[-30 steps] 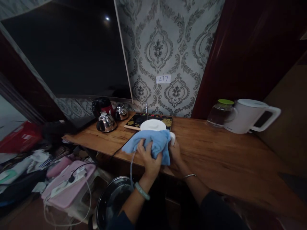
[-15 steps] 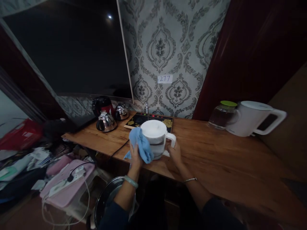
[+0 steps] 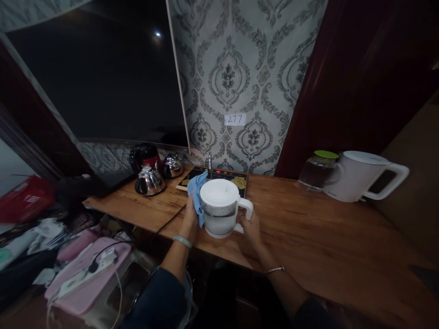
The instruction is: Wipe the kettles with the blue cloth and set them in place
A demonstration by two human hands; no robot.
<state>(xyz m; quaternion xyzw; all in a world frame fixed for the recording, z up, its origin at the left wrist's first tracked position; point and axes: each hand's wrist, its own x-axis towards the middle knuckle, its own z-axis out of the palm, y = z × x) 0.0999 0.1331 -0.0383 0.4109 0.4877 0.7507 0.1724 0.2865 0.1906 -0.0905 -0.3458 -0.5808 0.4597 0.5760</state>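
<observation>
A clear glass kettle (image 3: 219,221) with a white lid and white handle is in front of me at the table's front edge, with some clear liquid inside. My right hand (image 3: 249,224) is closed round its handle on the right side. In my left hand (image 3: 191,212) is a blue cloth (image 3: 196,192), pressed against the kettle's left side; the cloth partly covers the fingers. Behind the kettle lies a black tea stove panel (image 3: 240,179) with gold flowers, lit red marks and a thin metal spout (image 3: 210,161).
Two shiny metal kettles (image 3: 150,181) and a black and red appliance (image 3: 146,155) stand at the left. On the right are a glass jug with a green lid (image 3: 317,171) and a white electric kettle (image 3: 356,178). A pink box (image 3: 89,274) bears a power strip.
The blue cloth and my left hand have shifted up and round the kettle's far left side, baring more of the glass. My right hand keeps its hold on the handle.
</observation>
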